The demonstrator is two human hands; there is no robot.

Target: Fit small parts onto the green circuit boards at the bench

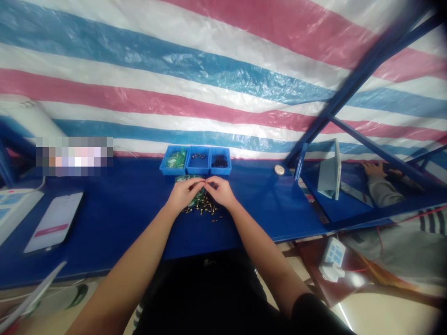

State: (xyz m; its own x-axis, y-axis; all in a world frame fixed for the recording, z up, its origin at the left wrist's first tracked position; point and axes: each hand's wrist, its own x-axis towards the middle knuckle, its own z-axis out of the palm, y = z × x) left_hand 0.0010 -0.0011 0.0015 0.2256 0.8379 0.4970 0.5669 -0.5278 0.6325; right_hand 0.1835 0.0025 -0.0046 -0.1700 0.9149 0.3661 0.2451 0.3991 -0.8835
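Note:
My left hand (184, 192) and my right hand (219, 191) meet at the fingertips over the blue table (115, 209), both pinched shut on a small part too tiny to name. A green piece (197, 199) shows under my left fingers. A scatter of small brass parts (204, 209) lies on the table just below both hands. Behind them stand three blue bins: one with green pieces (175, 160), one with a few brass parts (198, 160), one with dark parts (220, 161).
A phone (55, 221) lies at the left beside a white device (14, 209). A small round object (279, 169) sits at the right. Blue frame bars (349, 88) rise there. Another person's hand (373, 168) rests by a tablet (330, 174). A striped tarp (223, 70) hangs behind.

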